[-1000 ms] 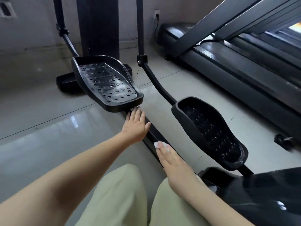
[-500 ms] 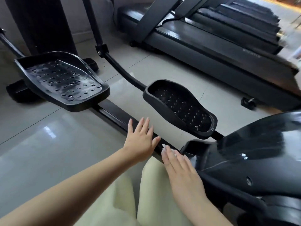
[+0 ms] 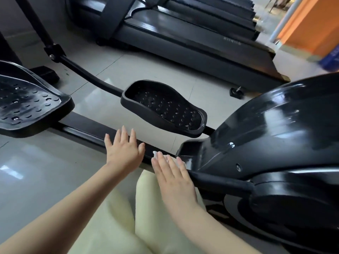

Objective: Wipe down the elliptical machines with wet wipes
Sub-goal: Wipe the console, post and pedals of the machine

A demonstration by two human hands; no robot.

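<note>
The right hand [image 3: 174, 176] lies flat, palm down, with straight fingers pressing a white wipe [image 3: 155, 154] onto the black rail [image 3: 86, 128] of the elliptical [image 3: 293, 208]. Only a small edge of the wipe shows past the fingertips. This is at the end of the rail where it meets the glossy black housing [image 3: 275, 125], and the little-finger side of the hand is close against the housing's lower lip.

The left hand [image 3: 123, 151] is just beside it, farther along the rail, open with its fingers spread and holding nothing. It sits over the rail's near edge, though whether the palm rests on it or hovers just above is hard to tell.

Both forearms reach in from the bottom of the view, above knees in pale yellow-green trousers [image 3: 113, 217].

Beyond the hands, the right pedal [image 3: 165, 109] hangs above the rail on its black arm. The left pedal [image 3: 27, 105] is higher and at the left edge of the view, and its studded tread shines.

The machine stands on a pale glossy tiled floor [image 3: 45, 171]. A black treadmill [image 3: 192, 33] lies past it, and an orange wall [image 3: 311, 21] fills the top right corner.
</note>
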